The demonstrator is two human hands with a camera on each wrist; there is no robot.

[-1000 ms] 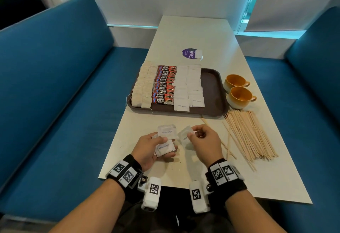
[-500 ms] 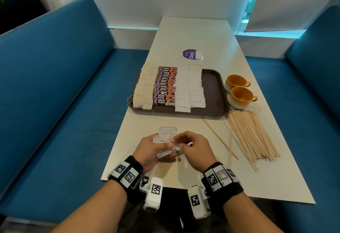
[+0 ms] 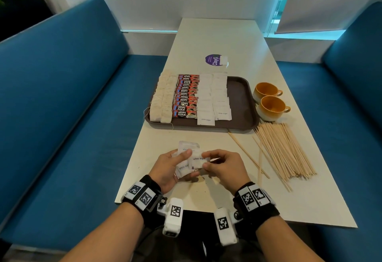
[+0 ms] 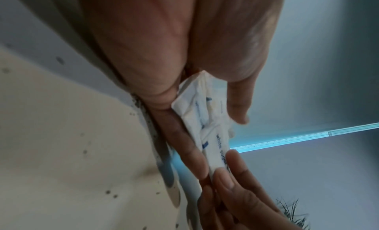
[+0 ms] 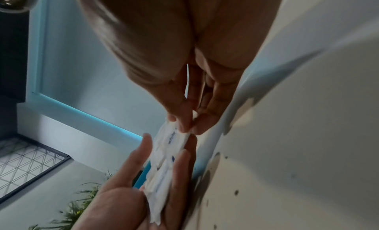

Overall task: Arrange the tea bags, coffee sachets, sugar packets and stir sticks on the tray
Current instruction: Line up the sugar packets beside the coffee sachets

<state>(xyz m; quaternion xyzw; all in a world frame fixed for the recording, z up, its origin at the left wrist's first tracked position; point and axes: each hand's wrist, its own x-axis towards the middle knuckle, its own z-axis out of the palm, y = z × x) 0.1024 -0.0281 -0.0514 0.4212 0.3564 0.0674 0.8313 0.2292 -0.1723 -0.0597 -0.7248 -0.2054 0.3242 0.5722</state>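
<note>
A brown tray in the middle of the table holds rows of tea bags, red coffee sachets and white sugar packets. Near the table's front edge my left hand holds a small stack of sugar packets between thumb and fingers. My right hand pinches one sugar packet against that stack. Another packet lies on the table just beyond the hands. A heap of wooden stir sticks lies to the right.
Two yellow cups stand right of the tray. A purple round sticker sits behind it. Two loose stir sticks lie between hands and heap. Blue benches flank the white table.
My right hand brought its sugar packet leftward onto the stack in my left hand. Both hands have closed together near the table's front edge.
</note>
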